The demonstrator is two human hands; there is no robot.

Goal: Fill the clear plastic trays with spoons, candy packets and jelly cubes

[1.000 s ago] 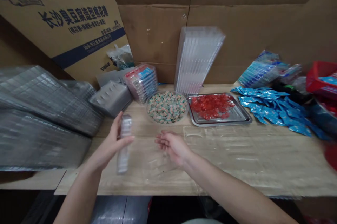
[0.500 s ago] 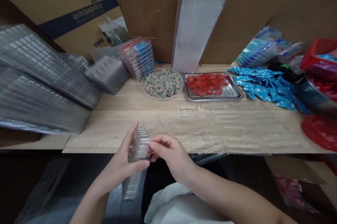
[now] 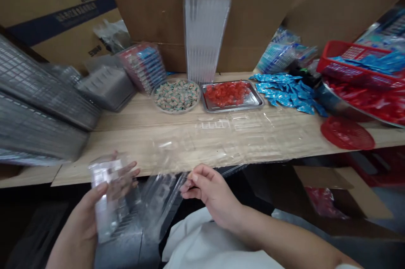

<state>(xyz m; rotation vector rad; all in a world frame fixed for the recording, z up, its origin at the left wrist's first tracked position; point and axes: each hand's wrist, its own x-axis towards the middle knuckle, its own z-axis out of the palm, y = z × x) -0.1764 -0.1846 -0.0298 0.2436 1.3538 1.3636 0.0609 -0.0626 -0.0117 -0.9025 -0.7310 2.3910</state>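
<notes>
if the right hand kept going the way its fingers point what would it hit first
The right hand would probably meet the clear plastic tray first, just past its fingertips, though depth is hard to judge here.

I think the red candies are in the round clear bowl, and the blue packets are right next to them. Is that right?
Not quite. The head view shows the red candies on a rectangular steel tray, not in a bowl. The blue packets are right next to them, as you said.

A small packing workshop is shown: a wooden bench (image 3: 126,146) is backed by flattened cardboard cartons (image 3: 148,7), and stacks of clear plastic trays (image 3: 205,33), a bowl of sweets (image 3: 186,109) and blue sachets (image 3: 286,94) are laid out along it.
</notes>
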